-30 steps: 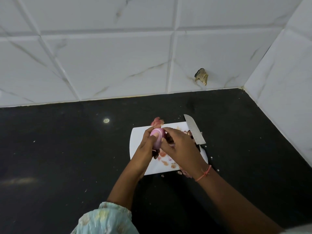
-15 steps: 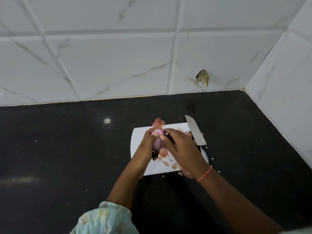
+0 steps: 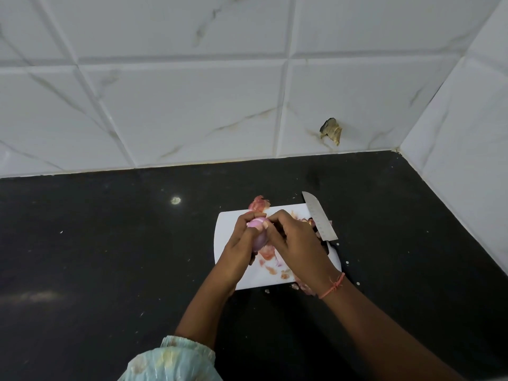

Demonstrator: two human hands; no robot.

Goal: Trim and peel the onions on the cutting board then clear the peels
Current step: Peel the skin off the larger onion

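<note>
Onion [image 3: 259, 234], the one being peeled, is held just above the white cutting board [image 3: 228, 229], lifted clear so that both hands can work round it and the loosened skin drops onto the board rather than the counter. The left hand [image 3: 239, 247] cups it from the left with fingers curled over its top, steadying it; the right hand [image 3: 295, 243] comes in from the other side, its fingertips pinching at the onion's upper end, most likely catching an edge of skin to pull away. The visible surface is smooth, pale pink to purple and slightly glossy, which suggests the dry outer layer is largely off.

Below the hands, pink and brownish peels [image 3: 270, 266] lie scattered on the board, with another clump [image 3: 259, 203] at its far edge and a few bits spilling past the near edge. A knife [image 3: 319, 217] rests along the board's right side, blade pointing away, parked within reach but out of the way. The board sits on a black counter [image 3: 110, 257] below a white tiled wall [image 3: 192, 105].
</note>
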